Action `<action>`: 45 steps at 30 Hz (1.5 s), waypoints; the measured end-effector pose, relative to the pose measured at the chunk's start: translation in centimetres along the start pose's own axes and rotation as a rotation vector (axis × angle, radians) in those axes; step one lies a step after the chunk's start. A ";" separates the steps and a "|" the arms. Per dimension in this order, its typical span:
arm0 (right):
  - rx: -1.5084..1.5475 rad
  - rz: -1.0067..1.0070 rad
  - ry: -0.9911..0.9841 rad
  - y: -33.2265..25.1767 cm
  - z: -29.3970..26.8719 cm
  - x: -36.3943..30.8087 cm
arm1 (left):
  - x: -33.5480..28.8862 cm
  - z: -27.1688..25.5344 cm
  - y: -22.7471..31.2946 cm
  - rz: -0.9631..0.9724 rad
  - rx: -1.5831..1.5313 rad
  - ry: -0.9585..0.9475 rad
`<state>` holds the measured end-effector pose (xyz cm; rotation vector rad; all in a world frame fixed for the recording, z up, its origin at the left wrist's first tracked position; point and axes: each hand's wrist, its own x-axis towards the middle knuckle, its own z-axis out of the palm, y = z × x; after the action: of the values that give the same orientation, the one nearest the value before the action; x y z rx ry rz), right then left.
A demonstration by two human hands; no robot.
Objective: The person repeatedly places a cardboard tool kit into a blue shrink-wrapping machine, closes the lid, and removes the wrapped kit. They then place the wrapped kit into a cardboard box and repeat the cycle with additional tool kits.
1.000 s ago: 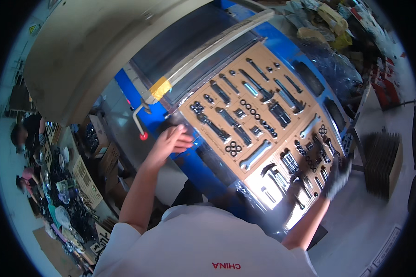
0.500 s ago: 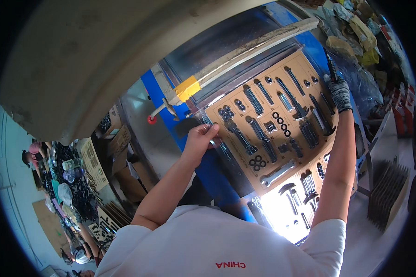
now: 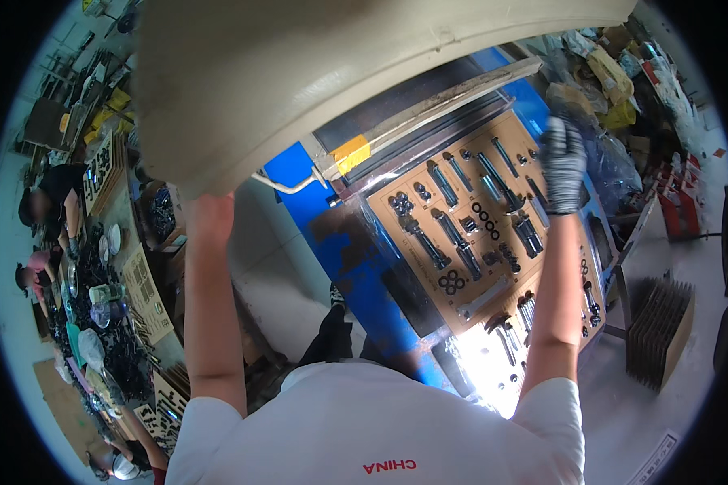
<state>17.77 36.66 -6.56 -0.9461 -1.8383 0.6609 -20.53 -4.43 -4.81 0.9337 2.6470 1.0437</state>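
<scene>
A brown board (image 3: 416, 279) lies on the blue table, with dark bolts, sleeves, rings and other metal parts in rows under clear film. My right hand (image 3: 563, 166), in a grey striped glove, is over the board's right edge. Its fingers are blurred, and I cannot see anything in them. My bare left hand (image 3: 212, 212) is raised to the lower edge of a large beige machine cover (image 3: 299, 89). The cover hides its fingers. A flat wrench (image 3: 484, 299) lies near the middle of the board's parts.
A metal bar (image 3: 445, 105) with yellow tape (image 3: 350, 153) crosses behind the board. Bright light falls on the board's near end. Plastic bags (image 3: 611, 77) pile up at the far right, above upright brown sheets (image 3: 659, 335). Other people (image 3: 52, 202) are by a cluttered table at left.
My left hand has left the board's left edge and risen to the beige cover. My right hand held a dark slim tool before; that tool no longer shows. The view has shifted.
</scene>
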 end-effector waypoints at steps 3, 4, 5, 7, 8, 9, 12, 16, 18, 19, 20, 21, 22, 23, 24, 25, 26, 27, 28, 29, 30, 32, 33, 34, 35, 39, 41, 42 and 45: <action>-0.073 -0.014 -0.164 -7.2 7.9 -3.7 | -2.6 1.0 2.4 -0.095 -0.993 0.464; -0.100 -0.131 -0.240 -8.2 9.8 -4.6 | -3.9 1.3 3.0 -0.056 -0.852 0.391; -0.386 0.044 -0.351 -8.5 11.9 -4.8 | -4.8 1.8 3.3 0.052 -0.727 0.297; -0.676 0.152 -0.510 -8.3 14.7 -5.8 | -4.8 2.9 2.6 0.098 -0.391 0.141; -0.727 0.176 -0.533 -8.1 15.4 -6.2 | -3.9 3.4 1.7 0.030 -0.180 0.073; -0.733 0.187 -0.485 -7.8 15.8 -6.4 | -2.3 3.7 0.2 0.020 0.003 0.031; -0.699 0.159 -0.554 -8.3 14.9 -6.1 | 2.8 7.2 -3.8 0.235 0.178 0.286; -0.382 -0.016 -0.927 -11.6 10.7 -4.8 | 4.1 10.6 -5.8 0.077 0.035 0.315; -0.399 -0.668 -1.081 -12.7 9.1 -4.7 | 3.4 10.9 -4.9 0.007 -0.018 0.314; -0.640 -0.722 -1.168 -13.0 8.9 -4.8 | 3.1 10.6 -4.3 -0.004 -0.067 0.304; -0.686 -0.751 -1.115 -13.2 8.8 -5.1 | 3.0 10.1 -3.5 -0.001 -0.133 0.289; -0.757 -0.764 -1.120 -13.1 9.1 -5.3 | 2.9 9.6 -2.8 -0.051 -0.122 0.251; -0.790 -0.814 -1.119 -13.0 9.6 -5.7 | 2.8 9.1 -2.1 -0.079 -0.017 0.231; -0.721 -0.832 -1.038 -12.9 10.1 -6.1 | 2.8 8.7 -1.5 -0.097 0.093 0.212; -0.744 -0.792 -1.054 -12.8 10.6 -6.4 | 2.8 8.4 -1.0 -0.112 0.171 0.194; -0.782 -0.799 -1.062 -12.7 10.9 -6.7 | 2.8 8.2 -0.7 -0.112 0.180 0.213; -0.820 -0.801 -1.069 -12.8 11.0 -6.7 | 2.8 8.2 -0.4 -0.109 0.191 0.230; -0.834 -0.772 -1.115 -12.8 11.1 -6.5 | 2.8 8.1 -0.3 -0.104 0.202 0.246; -0.848 -0.740 -1.158 -12.8 10.8 -5.7 | 2.7 8.2 -0.3 -0.087 0.237 0.255; -0.871 -0.726 -1.235 -12.6 10.6 -4.7 | 2.7 8.1 -0.4 -0.065 0.272 0.264; -0.933 -0.692 -1.272 -12.3 9.9 -3.2 | 2.9 8.0 -0.5 -0.054 0.275 0.260; -0.963 -0.603 -1.241 -10.7 8.8 1.0 | 3.3 7.6 -0.8 -0.033 0.280 0.253; -0.970 -0.519 -1.190 -9.4 8.0 3.5 | 3.6 7.2 -1.0 -0.037 0.243 0.229; -0.975 -0.423 -1.134 -7.8 7.2 6.1 | 3.9 6.7 -1.2 -0.041 0.206 0.206; -0.968 -0.305 -1.064 -5.9 6.6 8.4 | 4.3 6.4 -1.2 -0.047 0.171 0.184; -0.799 0.178 -0.807 0.8 4.4 13.2 | 4.8 6.1 -0.8 0.172 0.234 0.234; -0.608 0.401 -0.689 1.2 3.7 12.1 | 4.3 6.7 -0.4 0.081 0.224 0.230; -0.492 0.526 -0.631 0.4 3.5 10.6 | 3.9 7.0 -0.2 0.034 0.214 0.224; -0.142 0.894 -0.530 -6.0 3.3 4.3 | 2.8 7.2 0.5 -0.031 -0.009 0.240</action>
<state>11.63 36.76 -1.27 -1.8521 -1.8626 1.4381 -20.03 1.61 -9.63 0.8088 2.8343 1.2297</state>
